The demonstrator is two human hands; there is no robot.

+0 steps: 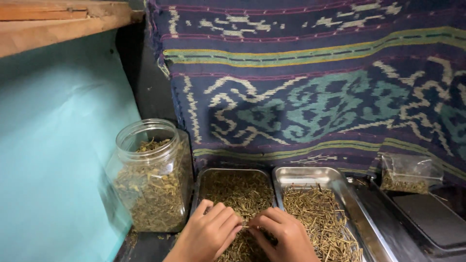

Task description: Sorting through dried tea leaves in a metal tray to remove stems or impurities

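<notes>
Over left steel tray [206, 177], I see left hand [208, 235] and right hand [286, 237] fingertip to fingertip, both pinching dried herb stems [242, 194]; plastic jar [150, 174] just beside.

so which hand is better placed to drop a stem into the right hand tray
Right, probably. The right hand sits at the edge of the left tray nearest the right tray of pale stems. The left hand lies further left, toward the clear jar, and would have to cross over.

Two hands, left hand [206, 233] and right hand [284, 235]; two steel trays, left tray [201, 182] and right tray [310, 174]; one open plastic jar [150, 179]; one small clear bag [410, 174]; one woven cloth [315, 82].
</notes>
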